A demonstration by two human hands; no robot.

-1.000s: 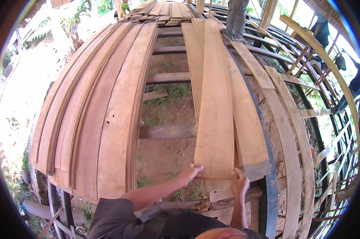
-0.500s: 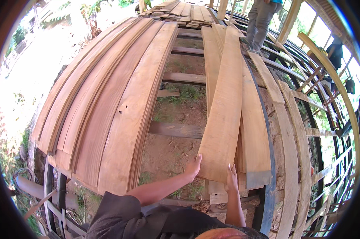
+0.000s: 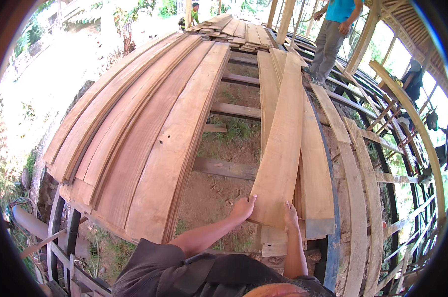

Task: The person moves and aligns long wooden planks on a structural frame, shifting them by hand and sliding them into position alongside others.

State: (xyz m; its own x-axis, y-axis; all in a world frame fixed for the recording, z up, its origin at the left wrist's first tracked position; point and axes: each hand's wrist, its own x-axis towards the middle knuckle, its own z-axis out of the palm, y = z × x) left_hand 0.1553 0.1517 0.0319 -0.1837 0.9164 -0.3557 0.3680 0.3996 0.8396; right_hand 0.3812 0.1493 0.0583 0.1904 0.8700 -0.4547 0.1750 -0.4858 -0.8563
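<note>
A long wooden plank (image 3: 282,143) runs away from me, lying slantwise across other boards. My left hand (image 3: 244,208) grips its near left corner, thumb on the upper face and fingers hidden beneath. On the near right edge my right hand (image 3: 291,217) is closed, thumb upward, its other fingers mostly out of sight. Under the plank are a second board (image 3: 267,114) to the left and a wide board (image 3: 317,185) with a grey-stained near end to the right.
Left of me lie stacked planks (image 3: 177,153) over dark joists. Bare soil (image 3: 209,198) and grass show between crossbeams (image 3: 226,167). A person (image 3: 328,44) in grey trousers stands far right; another person (image 3: 195,15) is at the back beside a plank pile (image 3: 234,28). Narrow boards (image 3: 350,183) lie on the right.
My view has tilted up a little, so more of the two people shows. Both hands keep their hold on the plank, which lies nearly as before.
</note>
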